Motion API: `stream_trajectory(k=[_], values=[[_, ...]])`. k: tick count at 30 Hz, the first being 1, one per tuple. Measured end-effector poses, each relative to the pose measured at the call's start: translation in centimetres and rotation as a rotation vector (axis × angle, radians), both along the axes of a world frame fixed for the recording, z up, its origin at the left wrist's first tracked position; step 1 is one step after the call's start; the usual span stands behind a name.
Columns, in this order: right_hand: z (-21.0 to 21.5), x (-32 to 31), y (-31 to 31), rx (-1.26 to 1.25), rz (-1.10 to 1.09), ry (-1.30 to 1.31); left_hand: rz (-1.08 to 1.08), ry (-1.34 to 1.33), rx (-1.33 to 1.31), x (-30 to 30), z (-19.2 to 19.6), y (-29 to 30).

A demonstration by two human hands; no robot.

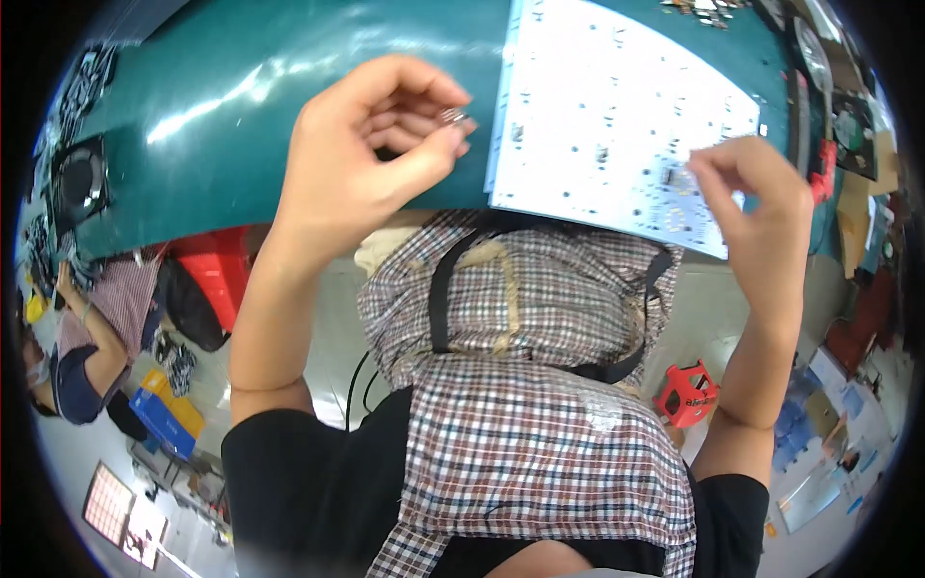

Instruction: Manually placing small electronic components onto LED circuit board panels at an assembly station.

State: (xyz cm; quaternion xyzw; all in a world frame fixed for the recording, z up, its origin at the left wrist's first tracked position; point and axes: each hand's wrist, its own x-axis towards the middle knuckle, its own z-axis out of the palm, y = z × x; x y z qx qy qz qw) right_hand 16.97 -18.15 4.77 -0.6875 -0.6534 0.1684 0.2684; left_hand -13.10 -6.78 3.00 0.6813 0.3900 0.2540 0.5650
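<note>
A large white circuit board [568,106] with many small dark parts lies on the green table. My left hand [347,159] hovers over the green surface just left of the board, fingers curled. Between its thumb and fingertips are small metallic pieces [455,116], too small to name exactly. Over the board's right side is my right hand [766,197], thumb and forefinger pinched close to small dark and pale parts [679,178] there. Whatever that pinch holds is too small to make out.
The green table [222,116] spreads left of the board. Loose metallic parts [708,10] lie behind it. At the right are a red-handled tool [824,171] and cardboard pieces. A black fan-like device [79,181] sits far left; another person [96,337] works beyond. A red stool [687,393] stands below.
</note>
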Motion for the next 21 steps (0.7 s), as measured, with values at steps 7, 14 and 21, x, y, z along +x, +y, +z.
stream_trajectory(k=[7,14,21], values=[[-4.3,10.6,9.2,-0.076,-0.179,-0.106,0.110,-0.003,-0.041,-0.1,0.3,-0.3],[-4.0,8.2,12.1,0.053,-0.233,-0.085,0.148,0.088,0.052,-0.2,0.4,-0.4],[-3.0,6.4,12.0,0.157,-0.182,-0.173,0.183,0.101,0.072,-0.5,-0.5,0.2]])
